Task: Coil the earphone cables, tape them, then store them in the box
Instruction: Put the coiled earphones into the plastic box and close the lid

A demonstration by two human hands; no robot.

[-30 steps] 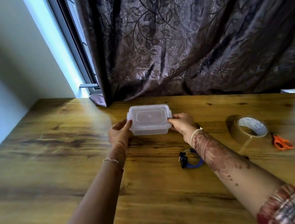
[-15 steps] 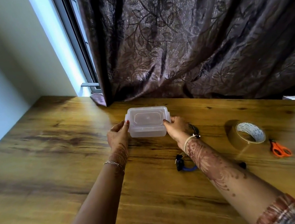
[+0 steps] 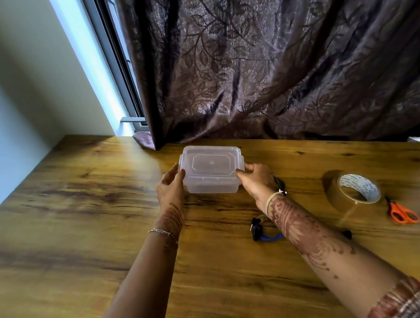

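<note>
While my left hand and right hand are clamping the box at 9 and 3, I'm probably risking it skidding when the lid pops.

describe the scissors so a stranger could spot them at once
On the wooden table, look to its right side. Just right of the tape roll lie small scissors. Their bright orange handles set them apart from the brownish tape.

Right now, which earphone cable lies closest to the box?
The black cable at the wrist of the right hand, just beside the box; the blue cable lies nearer the person, by the forearm.
</note>
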